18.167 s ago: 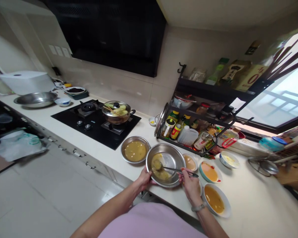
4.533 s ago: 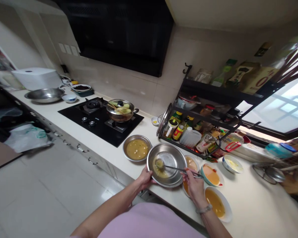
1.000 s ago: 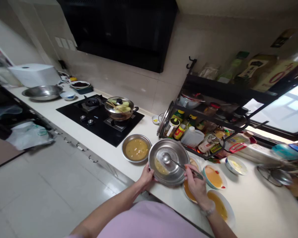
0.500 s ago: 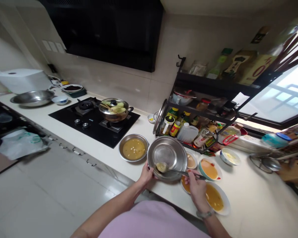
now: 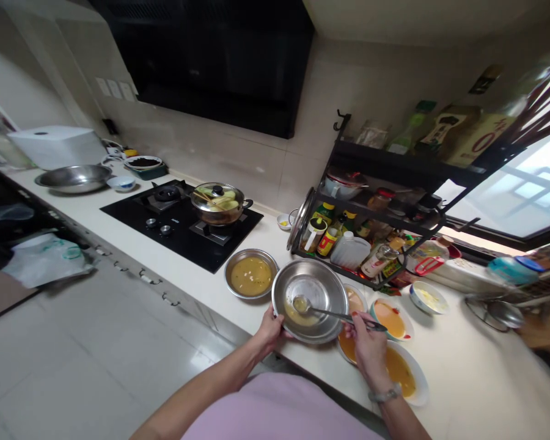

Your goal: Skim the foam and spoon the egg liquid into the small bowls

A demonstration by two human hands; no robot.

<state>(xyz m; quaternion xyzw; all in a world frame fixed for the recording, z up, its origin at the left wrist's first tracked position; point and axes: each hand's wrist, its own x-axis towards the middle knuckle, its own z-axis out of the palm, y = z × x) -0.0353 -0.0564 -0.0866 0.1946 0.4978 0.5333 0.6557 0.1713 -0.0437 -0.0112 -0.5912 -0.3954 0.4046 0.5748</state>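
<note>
My left hand [image 5: 271, 328] grips the near left rim of a steel bowl [image 5: 323, 284], which is tilted toward me with a little yellowish liquid pooled at its lower side. In my right hand [image 5: 367, 342] is the dark handle of a ladle [image 5: 302, 304], its head down in that liquid. Left of the held bowl, a second steel bowl [image 5: 251, 296] of yellow-brown soup stands on the counter. Under and beside my right hand are a white plate [image 5: 420, 385] of orange-brown soup and a bowl of orange liquid [image 5: 391, 318]; another orange serving is partly hidden.
A lidded pot [image 5: 216, 205] sits on the black gas hob [image 5: 178, 244]. Behind the bowls stands a black rack [image 5: 385, 214] with bottles and jars. A small bowl [image 5: 428, 298] with pale food is at the right. A wide steel basin [image 5: 73, 180] lies far left.
The ladle's head, which held liquid, has tipped, and a shallow pool now shows in the held bowl. The view has shifted slightly.
</note>
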